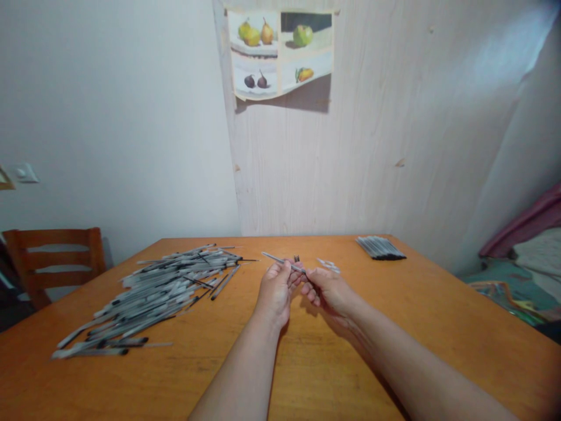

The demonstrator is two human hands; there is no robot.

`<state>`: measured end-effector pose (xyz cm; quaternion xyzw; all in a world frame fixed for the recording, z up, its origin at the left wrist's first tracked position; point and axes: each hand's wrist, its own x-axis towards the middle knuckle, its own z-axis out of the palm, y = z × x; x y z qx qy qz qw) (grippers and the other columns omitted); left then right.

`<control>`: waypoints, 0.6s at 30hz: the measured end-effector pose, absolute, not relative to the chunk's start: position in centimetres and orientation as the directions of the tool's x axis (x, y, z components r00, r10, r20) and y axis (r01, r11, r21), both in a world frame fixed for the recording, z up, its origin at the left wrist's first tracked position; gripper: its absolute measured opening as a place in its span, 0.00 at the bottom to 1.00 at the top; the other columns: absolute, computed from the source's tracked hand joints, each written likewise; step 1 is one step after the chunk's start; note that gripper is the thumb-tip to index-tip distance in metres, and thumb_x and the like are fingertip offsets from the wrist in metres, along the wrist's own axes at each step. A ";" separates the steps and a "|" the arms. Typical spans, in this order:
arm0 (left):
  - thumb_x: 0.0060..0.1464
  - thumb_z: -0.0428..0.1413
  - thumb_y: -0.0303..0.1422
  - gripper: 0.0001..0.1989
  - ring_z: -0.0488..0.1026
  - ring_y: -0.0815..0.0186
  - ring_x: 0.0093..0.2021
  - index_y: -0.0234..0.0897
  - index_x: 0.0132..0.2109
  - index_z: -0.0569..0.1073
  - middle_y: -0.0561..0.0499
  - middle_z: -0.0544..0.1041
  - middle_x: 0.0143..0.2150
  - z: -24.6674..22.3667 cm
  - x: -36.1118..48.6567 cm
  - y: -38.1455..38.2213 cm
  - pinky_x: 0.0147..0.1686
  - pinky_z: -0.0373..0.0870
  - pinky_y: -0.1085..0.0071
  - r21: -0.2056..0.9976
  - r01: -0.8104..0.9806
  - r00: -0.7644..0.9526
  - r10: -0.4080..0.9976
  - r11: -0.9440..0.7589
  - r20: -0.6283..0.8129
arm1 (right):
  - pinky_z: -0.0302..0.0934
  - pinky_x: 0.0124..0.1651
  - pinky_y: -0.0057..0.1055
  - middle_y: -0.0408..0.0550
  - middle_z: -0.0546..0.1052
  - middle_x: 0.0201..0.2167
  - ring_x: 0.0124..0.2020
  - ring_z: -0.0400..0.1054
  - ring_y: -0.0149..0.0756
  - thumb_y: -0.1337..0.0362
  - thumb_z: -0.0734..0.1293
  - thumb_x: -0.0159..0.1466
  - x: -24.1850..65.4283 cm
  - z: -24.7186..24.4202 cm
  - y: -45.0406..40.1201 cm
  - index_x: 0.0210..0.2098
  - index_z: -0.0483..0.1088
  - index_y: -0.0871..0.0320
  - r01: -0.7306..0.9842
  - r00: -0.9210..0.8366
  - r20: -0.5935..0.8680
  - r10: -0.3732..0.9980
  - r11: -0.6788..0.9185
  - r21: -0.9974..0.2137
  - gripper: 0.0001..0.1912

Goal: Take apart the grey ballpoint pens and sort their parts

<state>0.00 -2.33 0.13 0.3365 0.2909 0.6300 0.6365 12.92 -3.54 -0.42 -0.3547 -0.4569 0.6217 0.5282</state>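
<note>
Above the middle of the table, my left hand [276,290] is closed around a slim clear pen [272,256], its pale end pointing up and left. My right hand [329,287] pinches the pen's other, darker end, and its fingertips hide most of that part. Just behind the hands are a few small dark pieces [297,258], too small to name. Several small whitish pieces [328,266] lie on the table just past my right hand.
A large loose pile of clear and black pens [162,289] spreads over the left of the wooden table [324,374]. At the back right, more pens [380,248] lie in a neat row. A wooden chair [61,254] stands left; fruit pictures [302,36] hang on the wall.
</note>
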 end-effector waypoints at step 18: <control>0.51 0.64 0.42 0.16 0.76 0.69 0.31 0.35 0.36 0.69 0.48 0.79 0.34 0.0 -0.1 -2.2 0.36 0.70 0.72 0.826 -0.560 -0.024 0.998 -0.056 0.052 | 0.50 0.14 0.19 0.47 0.76 0.22 0.16 0.65 0.25 0.51 0.63 0.65 12.5 0.0 -3.7 0.32 0.70 0.61 -0.182 -0.141 0.034 0.989 0.008 -0.983 0.18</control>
